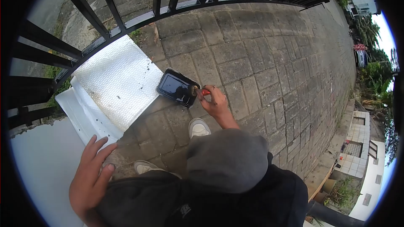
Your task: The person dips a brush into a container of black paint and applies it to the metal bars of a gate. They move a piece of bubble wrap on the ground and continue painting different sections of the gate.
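My right hand [216, 103] is closed round the red handle of a brush [205, 92]. The brush's head is at the right edge of a black rectangular tray [161, 85] that holds dark, shiny liquid. My left hand [93, 172] hangs at the lower left with its fingers apart and nothing in it. Beyond it, a silvery bubble-textured sheet [120, 77] with dark spots lies on the paving, its near part folded over, and the tray touches its right corner.
A black metal fence [155, 17] curves across the top and left. Grey paving bricks [252, 71] spread to the right. My shoes [198, 128] stand just below the tray. A pale panel [40, 159] is at the lower left, and a tiled structure [355, 147] stands far right.
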`<act>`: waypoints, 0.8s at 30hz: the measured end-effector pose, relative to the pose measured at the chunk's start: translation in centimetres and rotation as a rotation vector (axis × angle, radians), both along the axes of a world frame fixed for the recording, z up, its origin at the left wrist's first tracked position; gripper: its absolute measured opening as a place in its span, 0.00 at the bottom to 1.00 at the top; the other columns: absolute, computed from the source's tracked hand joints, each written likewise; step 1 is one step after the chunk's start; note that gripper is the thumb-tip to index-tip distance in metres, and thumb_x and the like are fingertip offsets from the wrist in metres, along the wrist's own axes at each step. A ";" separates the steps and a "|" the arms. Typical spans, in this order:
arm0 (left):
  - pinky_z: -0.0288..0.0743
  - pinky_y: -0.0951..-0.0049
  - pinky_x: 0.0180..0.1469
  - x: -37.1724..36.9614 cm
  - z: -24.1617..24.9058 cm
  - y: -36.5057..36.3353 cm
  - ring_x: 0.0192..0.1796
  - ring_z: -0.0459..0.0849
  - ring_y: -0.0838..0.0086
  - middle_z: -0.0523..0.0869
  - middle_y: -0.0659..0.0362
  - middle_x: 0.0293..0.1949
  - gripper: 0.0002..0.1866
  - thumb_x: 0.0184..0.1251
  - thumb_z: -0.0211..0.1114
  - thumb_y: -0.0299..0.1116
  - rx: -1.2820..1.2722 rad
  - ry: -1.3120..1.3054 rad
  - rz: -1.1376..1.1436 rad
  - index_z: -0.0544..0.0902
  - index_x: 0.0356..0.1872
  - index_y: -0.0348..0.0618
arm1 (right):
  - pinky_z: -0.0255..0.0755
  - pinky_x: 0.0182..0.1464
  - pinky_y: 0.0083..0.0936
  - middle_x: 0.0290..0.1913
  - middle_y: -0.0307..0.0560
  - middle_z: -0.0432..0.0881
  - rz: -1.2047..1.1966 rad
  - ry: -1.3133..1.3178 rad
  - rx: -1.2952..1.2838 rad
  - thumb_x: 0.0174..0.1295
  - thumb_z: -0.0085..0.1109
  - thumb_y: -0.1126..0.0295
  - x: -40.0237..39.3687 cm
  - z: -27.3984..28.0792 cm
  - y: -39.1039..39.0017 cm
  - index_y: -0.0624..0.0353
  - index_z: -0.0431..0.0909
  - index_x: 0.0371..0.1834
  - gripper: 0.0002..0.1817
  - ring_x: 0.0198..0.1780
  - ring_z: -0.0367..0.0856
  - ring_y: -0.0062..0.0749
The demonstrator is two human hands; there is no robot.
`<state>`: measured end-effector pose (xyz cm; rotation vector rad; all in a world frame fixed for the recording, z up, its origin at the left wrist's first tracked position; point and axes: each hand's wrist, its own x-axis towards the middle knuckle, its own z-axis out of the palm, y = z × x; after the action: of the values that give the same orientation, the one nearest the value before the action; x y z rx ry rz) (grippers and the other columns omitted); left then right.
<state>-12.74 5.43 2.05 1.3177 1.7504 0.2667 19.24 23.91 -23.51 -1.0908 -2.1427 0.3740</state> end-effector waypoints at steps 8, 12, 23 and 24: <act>0.52 0.57 0.72 -0.4 -0.2 0.4 0.74 0.55 0.49 0.67 0.45 0.66 0.21 0.69 0.53 0.33 -0.090 0.006 -0.033 0.73 0.62 0.44 | 0.75 0.32 0.28 0.31 0.47 0.81 0.049 0.042 -0.027 0.51 0.69 0.73 -0.1 -0.7 -0.3 0.60 0.75 0.40 0.14 0.31 0.82 0.38; 0.53 0.56 0.72 -0.5 -0.1 0.7 0.74 0.54 0.48 0.67 0.45 0.66 0.21 0.71 0.52 0.36 -0.122 0.039 -0.068 0.72 0.63 0.46 | 0.75 0.33 0.29 0.31 0.48 0.81 0.015 0.034 -0.048 0.52 0.69 0.73 0.2 -1.3 -0.2 0.60 0.75 0.40 0.14 0.31 0.82 0.40; 0.54 0.58 0.72 -2.0 -2.9 0.5 0.70 0.60 0.50 0.69 0.43 0.63 0.24 0.75 0.46 0.47 0.010 -0.052 -0.162 0.70 0.64 0.44 | 0.76 0.38 0.28 0.32 0.50 0.82 -0.062 0.057 -0.146 0.53 0.66 0.77 1.0 -1.7 -0.4 0.61 0.75 0.40 0.13 0.34 0.85 0.38; 0.54 0.59 0.71 -1.8 -2.7 0.9 0.69 0.62 0.51 0.70 0.44 0.62 0.24 0.75 0.46 0.47 0.027 -0.069 -0.173 0.70 0.64 0.43 | 0.76 0.38 0.28 0.32 0.50 0.82 -0.063 0.080 -0.122 0.53 0.66 0.77 1.1 -1.6 -0.6 0.61 0.75 0.40 0.13 0.34 0.85 0.38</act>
<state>-14.59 6.31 -0.66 1.4534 1.5694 0.2356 20.35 23.33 -25.14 -1.1882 -2.0318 0.5157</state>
